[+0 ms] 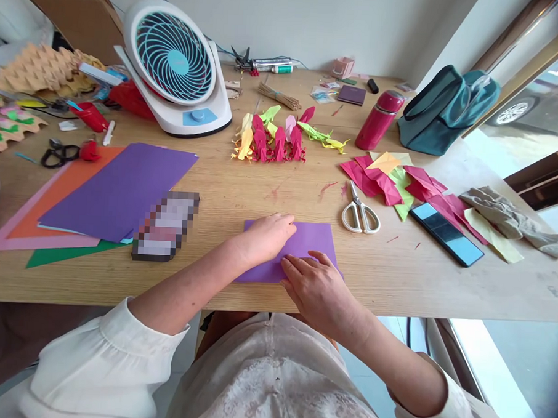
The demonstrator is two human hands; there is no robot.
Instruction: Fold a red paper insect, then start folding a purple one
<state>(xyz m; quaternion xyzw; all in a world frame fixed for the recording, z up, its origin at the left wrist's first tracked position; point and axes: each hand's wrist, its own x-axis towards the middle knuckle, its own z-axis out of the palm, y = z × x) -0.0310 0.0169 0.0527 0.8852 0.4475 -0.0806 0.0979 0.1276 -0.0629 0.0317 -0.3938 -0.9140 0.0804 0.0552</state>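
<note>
A purple sheet of paper [317, 238], apparently folded, lies flat on the table near its front edge. Across its upper left part rests my left hand [271, 234], fingers stretched to the right and lying on the paper. Lower down, my right hand [315, 281] is laid on the same sheet, its fingers spread and pointing left. Neither hand grips anything. White-handled scissors [360, 215] lie just right of the paper. To the left is a phone-like object [166, 225], blurred out, beside a stack of coloured paper topped by a purple sheet [122, 190].
Folded paper figures [279, 141] stand mid-table behind my hands. A white fan [174, 63] is at back left, a red flask [379, 121] and teal bag [443, 111] at back right. Paper scraps [377, 179], a phone [447, 233] and gloves [510, 216] lie right. Black scissors [59, 153] lie far left.
</note>
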